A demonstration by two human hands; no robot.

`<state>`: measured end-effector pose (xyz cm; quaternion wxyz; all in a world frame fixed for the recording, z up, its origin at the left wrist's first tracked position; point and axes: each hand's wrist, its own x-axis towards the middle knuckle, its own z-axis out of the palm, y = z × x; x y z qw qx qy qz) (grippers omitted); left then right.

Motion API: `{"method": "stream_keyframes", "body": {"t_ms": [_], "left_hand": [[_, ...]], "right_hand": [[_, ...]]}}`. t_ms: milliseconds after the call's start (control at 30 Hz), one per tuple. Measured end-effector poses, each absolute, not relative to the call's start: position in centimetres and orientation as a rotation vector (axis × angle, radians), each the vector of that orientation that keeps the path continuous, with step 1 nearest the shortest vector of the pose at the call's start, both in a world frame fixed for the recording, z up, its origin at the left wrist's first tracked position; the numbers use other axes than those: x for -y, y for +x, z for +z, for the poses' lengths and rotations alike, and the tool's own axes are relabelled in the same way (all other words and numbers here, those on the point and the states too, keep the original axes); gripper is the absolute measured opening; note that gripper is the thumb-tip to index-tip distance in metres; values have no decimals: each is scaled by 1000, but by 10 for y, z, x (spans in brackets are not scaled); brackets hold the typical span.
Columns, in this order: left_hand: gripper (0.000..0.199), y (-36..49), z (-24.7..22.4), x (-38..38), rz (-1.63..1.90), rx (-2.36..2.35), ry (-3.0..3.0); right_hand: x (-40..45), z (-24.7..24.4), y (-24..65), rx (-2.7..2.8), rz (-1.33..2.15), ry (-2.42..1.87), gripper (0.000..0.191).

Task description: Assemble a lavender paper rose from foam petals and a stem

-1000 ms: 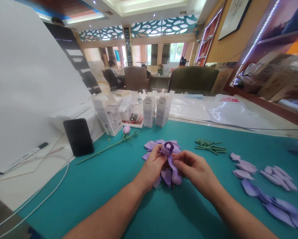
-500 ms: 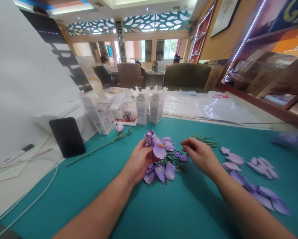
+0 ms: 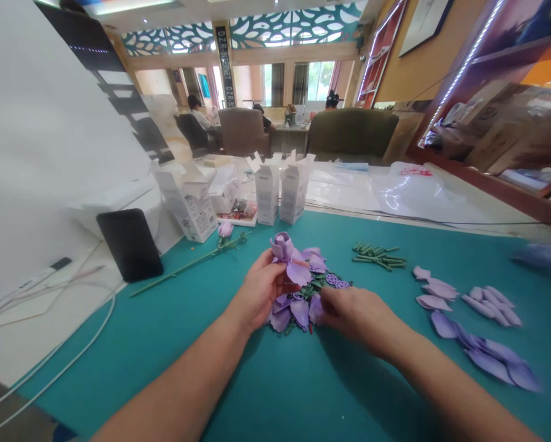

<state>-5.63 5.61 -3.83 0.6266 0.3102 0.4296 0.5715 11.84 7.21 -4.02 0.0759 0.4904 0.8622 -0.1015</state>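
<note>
My left hand (image 3: 261, 288) is closed on a purple flower (image 3: 285, 250), holding it upright above a pile of loose parts. The pile has purple petals (image 3: 299, 310), green leafy pieces (image 3: 319, 283) and purple openwork discs (image 3: 342, 284). At the pile's right side is my right hand (image 3: 349, 313), its fingers pressed together at a purple petal (image 3: 316, 309) on the pile; the fingertips are partly hidden.
Green stem pieces (image 3: 379, 256), pale petals (image 3: 436, 288) and darker purple petals (image 3: 491, 356) lie to the right. A long-stemmed pink flower (image 3: 225, 229), a black tablet (image 3: 129, 245) and white boxes (image 3: 295, 190) stand or lie beyond. People sit in the background.
My right hand has moved left and down, from beside the green stem pieces to the pile's petals. My left hand still holds the flower. The view has shifted slightly.
</note>
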Motion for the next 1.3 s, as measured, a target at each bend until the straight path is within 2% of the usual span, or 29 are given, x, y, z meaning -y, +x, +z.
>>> {"method": "stream_keyframes", "body": {"t_ms": [100, 200, 567, 733, 1067, 1300], "left_hand": [[17, -56, -39, -56, 1291, -990, 730], [17, -55, -42, -56, 1280, -986, 754], [18, -56, -46, -55, 1265, -957, 782], [17, -55, -45, -55, 1262, -952, 788], [16, -53, -43, -53, 1264, -935, 770], [15, -55, -44, -54, 1261, -926, 754]], "right_hand": [[-73, -42, 117, -2468, -179, 1519, 25], [-77, -46, 116, -2419, -208, 1548, 29], [-92, -57, 118, -2502, -598, 1701, 15], [-93, -59, 122, -2531, -568, 1646, 30], [-91, -62, 115, -2519, -860, 1754, 16], [-95, -59, 121, -2507, -987, 1741, 16]]}}
